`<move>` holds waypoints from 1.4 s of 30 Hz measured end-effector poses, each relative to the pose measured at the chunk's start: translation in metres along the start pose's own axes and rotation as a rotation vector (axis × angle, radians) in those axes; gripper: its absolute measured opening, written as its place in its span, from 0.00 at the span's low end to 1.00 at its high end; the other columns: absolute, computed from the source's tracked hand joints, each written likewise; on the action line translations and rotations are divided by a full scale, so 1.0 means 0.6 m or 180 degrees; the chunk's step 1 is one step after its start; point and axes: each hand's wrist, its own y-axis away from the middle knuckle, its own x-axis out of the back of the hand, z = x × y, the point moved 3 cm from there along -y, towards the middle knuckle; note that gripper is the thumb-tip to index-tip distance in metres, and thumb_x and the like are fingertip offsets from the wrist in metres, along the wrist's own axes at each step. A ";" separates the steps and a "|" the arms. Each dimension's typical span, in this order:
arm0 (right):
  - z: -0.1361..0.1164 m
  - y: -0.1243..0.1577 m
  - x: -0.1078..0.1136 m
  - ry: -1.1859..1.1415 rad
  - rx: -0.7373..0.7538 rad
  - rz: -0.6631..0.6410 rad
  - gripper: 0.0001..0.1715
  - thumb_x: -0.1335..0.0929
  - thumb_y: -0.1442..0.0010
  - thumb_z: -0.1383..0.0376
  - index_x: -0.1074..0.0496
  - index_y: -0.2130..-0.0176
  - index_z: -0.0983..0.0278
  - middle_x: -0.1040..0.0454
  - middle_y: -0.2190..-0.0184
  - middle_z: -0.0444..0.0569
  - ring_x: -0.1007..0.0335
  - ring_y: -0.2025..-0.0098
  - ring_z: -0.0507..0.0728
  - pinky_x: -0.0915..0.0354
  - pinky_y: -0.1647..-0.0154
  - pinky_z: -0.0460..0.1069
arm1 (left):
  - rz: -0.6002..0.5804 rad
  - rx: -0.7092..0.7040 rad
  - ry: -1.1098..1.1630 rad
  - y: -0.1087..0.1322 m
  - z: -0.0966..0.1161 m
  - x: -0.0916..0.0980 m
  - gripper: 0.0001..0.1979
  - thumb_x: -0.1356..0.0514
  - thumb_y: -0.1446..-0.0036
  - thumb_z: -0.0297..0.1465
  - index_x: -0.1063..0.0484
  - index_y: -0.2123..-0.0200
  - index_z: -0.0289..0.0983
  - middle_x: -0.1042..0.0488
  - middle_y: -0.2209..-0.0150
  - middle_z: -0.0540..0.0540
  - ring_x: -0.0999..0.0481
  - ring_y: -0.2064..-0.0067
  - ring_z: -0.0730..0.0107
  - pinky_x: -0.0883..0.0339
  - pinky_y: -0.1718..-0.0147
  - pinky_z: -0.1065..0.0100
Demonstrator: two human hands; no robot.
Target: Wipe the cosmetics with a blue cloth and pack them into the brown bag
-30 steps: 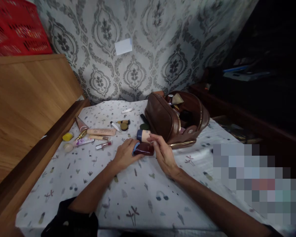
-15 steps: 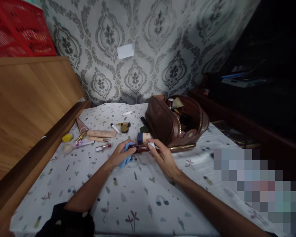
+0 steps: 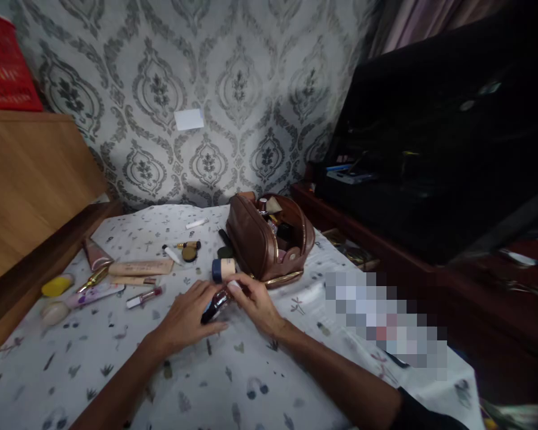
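Note:
A dark red, glossy tube-like container (image 3: 216, 306) is between my hands, just above the patterned cloth. My left hand (image 3: 186, 313) curves round its near end, with the thumb stretched below and the fingers above. At the far end, my right hand (image 3: 256, 304) pinches it, and a small white part shows by the fingertips. Right behind the fingers lies a jar with a dark blue lid (image 3: 223, 270). An open brown makeup bag (image 3: 253, 239) stands beyond my right hand, with cosmetics inside it.
Left on the white patterned cloth (image 3: 197, 382) lie a beige tube (image 3: 141, 267), a lip gloss (image 3: 144, 297), a yellow sponge (image 3: 57, 285) and a pinkish tube (image 3: 96, 255). Wooden furniture (image 3: 36, 179) borders the left. A dark screen-like panel (image 3: 430, 149) rises at right.
The view has turned right, so everything sits further left. The blue cloth-like piece at my left hand no longer shows. The red container has tilted, and my left hand's fingers have spread over it.

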 end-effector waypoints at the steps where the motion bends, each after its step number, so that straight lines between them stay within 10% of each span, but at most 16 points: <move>1: -0.001 0.000 0.002 0.0039 0.0002 0.0005 0.20 0.37 0.34 0.51 0.27 0.57 0.64 0.29 0.69 0.46 0.35 0.70 0.52 0.37 0.69 0.46 | -0.0035 -0.0002 0.0004 0.000 -0.001 -0.006 0.24 0.40 0.41 0.44 0.33 0.45 0.41 0.27 0.51 0.42 0.28 0.51 0.56 0.32 0.56 0.61; 18: 0.014 -0.010 -0.007 -0.1061 -0.0775 -0.0183 0.26 0.30 0.44 0.45 0.30 0.60 0.63 0.33 0.74 0.42 0.40 0.77 0.49 0.42 0.78 0.45 | 0.0073 0.0500 0.0698 -0.006 -0.039 -0.006 0.19 0.44 0.39 0.46 0.33 0.73 0.36 0.34 0.75 0.54 0.34 0.71 0.72 0.42 0.71 0.71; 30: 0.015 -0.008 -0.012 -0.0785 -0.0886 -0.0035 0.27 0.30 0.47 0.42 0.37 0.71 0.62 0.37 0.82 0.37 0.45 0.85 0.47 0.47 0.86 0.44 | 0.0200 0.0027 -0.0254 0.007 -0.017 -0.017 0.28 0.41 0.42 0.50 0.34 0.45 0.39 0.25 0.48 0.41 0.25 0.48 0.54 0.31 0.54 0.59; 42: -0.009 -0.010 0.002 -0.0520 -0.0461 -0.0148 0.24 0.32 0.41 0.45 0.32 0.67 0.64 0.33 0.76 0.41 0.40 0.75 0.48 0.43 0.75 0.44 | 0.0966 -0.0182 -0.0824 0.013 -0.019 -0.042 0.30 0.35 0.48 0.48 0.34 0.47 0.40 0.24 0.54 0.42 0.22 0.54 0.53 0.26 0.63 0.60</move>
